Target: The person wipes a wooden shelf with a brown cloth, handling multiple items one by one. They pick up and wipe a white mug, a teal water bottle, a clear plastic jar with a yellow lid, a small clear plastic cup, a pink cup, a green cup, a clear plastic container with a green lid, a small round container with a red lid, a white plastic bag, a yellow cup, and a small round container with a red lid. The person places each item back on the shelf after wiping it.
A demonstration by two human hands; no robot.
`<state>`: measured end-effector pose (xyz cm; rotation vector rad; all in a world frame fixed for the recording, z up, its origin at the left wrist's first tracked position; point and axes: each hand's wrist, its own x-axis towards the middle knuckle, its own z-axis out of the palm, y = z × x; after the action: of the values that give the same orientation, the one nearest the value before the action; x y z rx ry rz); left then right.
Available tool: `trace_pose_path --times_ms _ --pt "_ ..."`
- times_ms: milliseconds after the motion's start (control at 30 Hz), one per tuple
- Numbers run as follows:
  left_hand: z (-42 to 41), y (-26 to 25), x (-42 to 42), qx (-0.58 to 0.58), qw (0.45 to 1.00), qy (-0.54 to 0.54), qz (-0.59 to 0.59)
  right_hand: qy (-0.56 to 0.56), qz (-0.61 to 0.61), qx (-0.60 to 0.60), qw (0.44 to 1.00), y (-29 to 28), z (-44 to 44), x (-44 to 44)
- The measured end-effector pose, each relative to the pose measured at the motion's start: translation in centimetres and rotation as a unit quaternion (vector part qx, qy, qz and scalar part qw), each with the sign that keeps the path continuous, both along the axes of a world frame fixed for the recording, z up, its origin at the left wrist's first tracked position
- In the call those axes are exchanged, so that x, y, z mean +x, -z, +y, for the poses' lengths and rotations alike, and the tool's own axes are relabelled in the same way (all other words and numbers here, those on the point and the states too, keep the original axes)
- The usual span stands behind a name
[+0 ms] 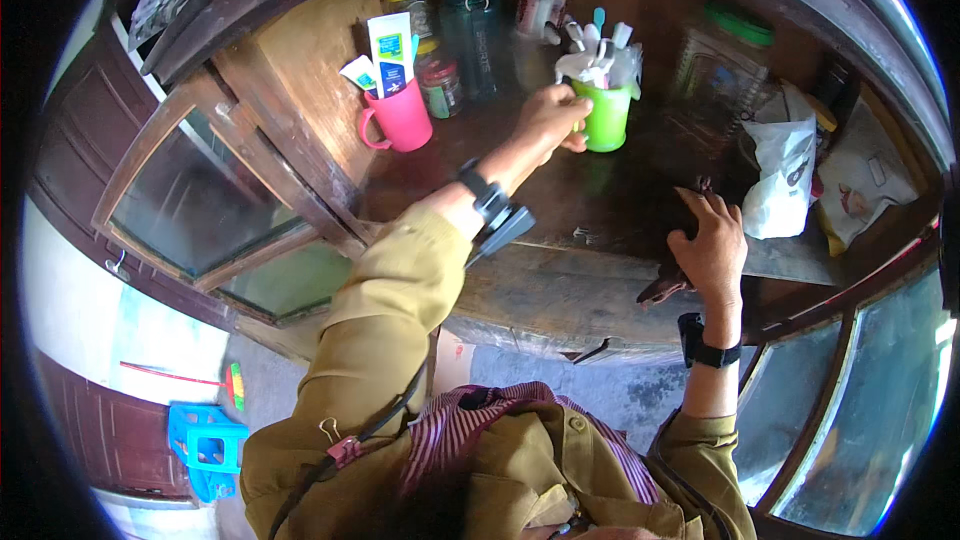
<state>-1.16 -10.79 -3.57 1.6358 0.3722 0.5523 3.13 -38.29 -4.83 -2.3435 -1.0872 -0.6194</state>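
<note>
My left hand (pixel 553 124) grips the handle side of a bright green plastic mug (pixel 609 118), which stands on the dark wooden shelf (pixel 525 195) of a cabinet. The mug is filled with white plastic cutlery-like pieces (pixel 592 60) and a clear plastic bag; a blue-tipped stick shows among them. Farther right, my right hand (pixel 709 240) lies palm down over a crumpled dark brown cloth (pixel 664 289) on the shelf. The cloth shows past the fingertips and below the palm; the rest is hidden under my hand.
A pink mug (pixel 405 118) with toothpaste tubes (pixel 391 52) stands left. Behind are a dark sports bottle (pixel 471 30), lidded jars (pixel 439 86), a tin (pixel 541 6) and a green-lidded container (pixel 724 52). White plastic bags (pixel 780 176) sit right. Glazed doors (pixel 202 187) hang open at both sides.
</note>
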Motion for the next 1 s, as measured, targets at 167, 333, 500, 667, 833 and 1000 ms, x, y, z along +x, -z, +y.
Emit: trace_pose_path --times_ms 167,333,500,667,833,1000 --pt "2.5 0.7 -8.7 -0.018 0.998 -0.051 -0.035 0.0 -0.006 -0.001 1.0 -0.2 -0.1 -0.1" --pt "5.7 0.8 -14.6 -0.007 0.991 -0.126 -0.048 0.003 -0.021 -0.009 1.0 0.1 0.0 -0.1" --pt "7.4 1.7 -15.9 0.019 0.981 -0.185 -0.054 -0.008 -0.042 -0.008 0.999 0.3 -0.1 0.2" --pt "7.8 1.6 -14.9 0.019 0.976 -0.204 -0.067 -0.004 -0.002 -0.023 1.0 0.0 -0.4 0.1" --pt "9.2 2.3 -15.0 0.022 0.973 -0.222 -0.066 -0.021 -0.013 -0.018 1.0 0.3 -0.5 0.5" --pt "7.3 1.1 -16.9 0.186 0.955 -0.226 -0.039 0.006 -0.009 -0.015 1.0 0.7 -0.9 0.6"
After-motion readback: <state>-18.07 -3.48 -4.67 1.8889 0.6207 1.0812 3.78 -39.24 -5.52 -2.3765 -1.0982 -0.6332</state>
